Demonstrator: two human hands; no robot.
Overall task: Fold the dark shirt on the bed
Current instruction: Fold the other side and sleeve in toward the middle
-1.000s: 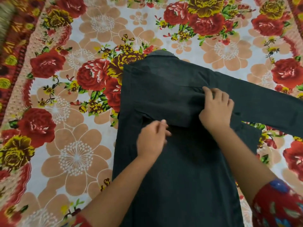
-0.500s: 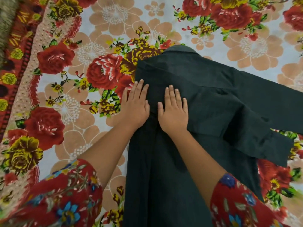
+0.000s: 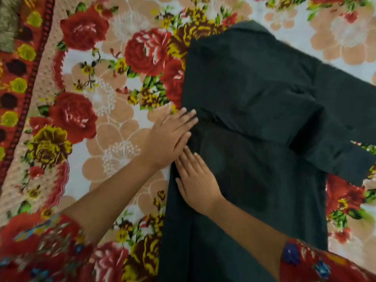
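Dark shirt (image 3: pixel 254 119) spread flat on the floral bed (image 3: pixel 101 98), both hands pressing its left edge.

Left hand (image 3: pixel 168 139) lies half on the bedspread, fingers (image 3: pixel 187 117) straight and together, tips on the cloth. Right hand (image 3: pixel 195 184) rests flat on the shirt just below, fingers extended, holding nothing. One sleeve (image 3: pixel 305 127) lies folded across the body.

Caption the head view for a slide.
Both hands, left and right, press flat along the dark shirt's folded left edge on a floral bedspread.
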